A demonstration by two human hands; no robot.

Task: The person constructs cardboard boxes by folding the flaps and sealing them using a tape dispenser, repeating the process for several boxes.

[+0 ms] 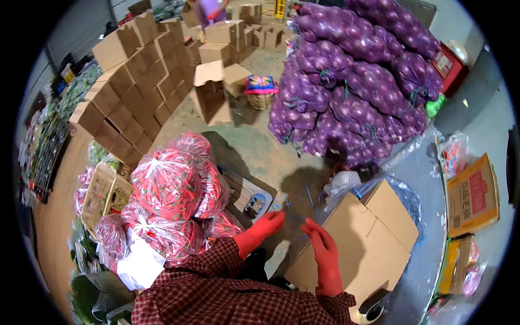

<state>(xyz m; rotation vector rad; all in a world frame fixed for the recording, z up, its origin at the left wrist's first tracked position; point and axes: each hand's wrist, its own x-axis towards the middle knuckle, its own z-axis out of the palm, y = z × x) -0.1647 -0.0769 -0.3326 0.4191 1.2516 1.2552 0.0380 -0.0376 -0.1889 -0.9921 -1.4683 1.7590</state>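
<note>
Both of my hands wear red rubber gloves. My left hand [266, 227] reaches out over the floor beside the clear plastic bags of red chili peppers [168, 185], with nothing seen in it. My right hand [323, 250] is raised with fingers apart, over the left edge of a flattened cardboard box [365, 252]. Nothing shows in it either. A dark roll of tape [373, 313] lies at the cardboard's near edge. Between and beyond the hands, blue strips [309, 196] lie on the floor near a pale plastic tray [258, 203].
Purple mesh sacks of red onions [337, 97] are heaped ahead on the right. Stacked cardboard boxes [134, 89] form a wall at the left. An open box [213, 95] and a wicker basket [261, 101] stand between them. A person in purple [211, 10] is at the far end.
</note>
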